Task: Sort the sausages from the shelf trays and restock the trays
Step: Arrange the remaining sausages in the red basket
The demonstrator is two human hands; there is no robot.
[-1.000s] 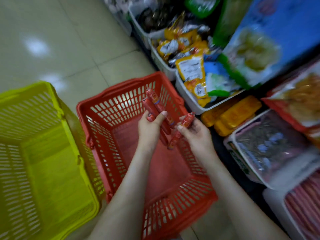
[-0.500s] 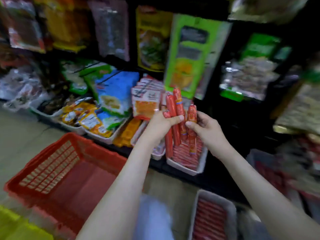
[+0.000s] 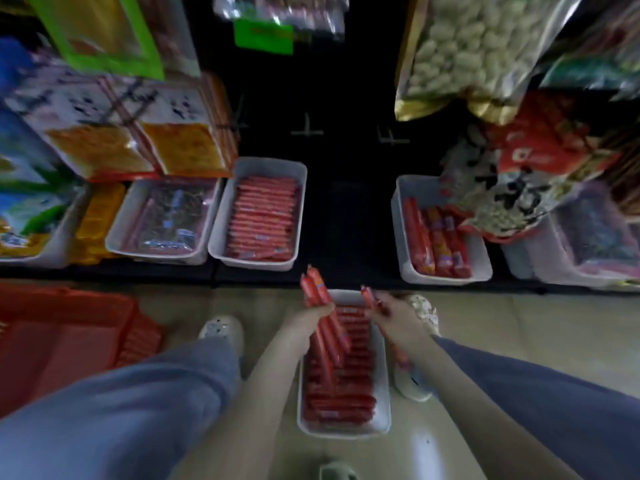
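Note:
My left hand (image 3: 308, 320) grips a bundle of red sausages (image 3: 317, 289) that point up and away from me. My right hand (image 3: 391, 315) holds a single red sausage (image 3: 369, 296) beside them. Both hands hover over a white tray (image 3: 382, 372) on the floor between my feet, filled with red sausages laid crosswise. On the shelf ahead stand two more white trays: one (image 3: 301, 199) packed with small red sausages, another (image 3: 403, 237) at the right with larger red sausages lying lengthwise.
A red basket (image 3: 69, 337) sits on the floor at the left. My knees in blue jeans frame the floor tray. Snack bags hang over the shelf and partly cover the right tray. Other white trays with packets stand along the shelf edge.
My view swung from the red basket up to the shelf and then down to the floor tray. Both hands carried their sausages from over the basket to above that tray.

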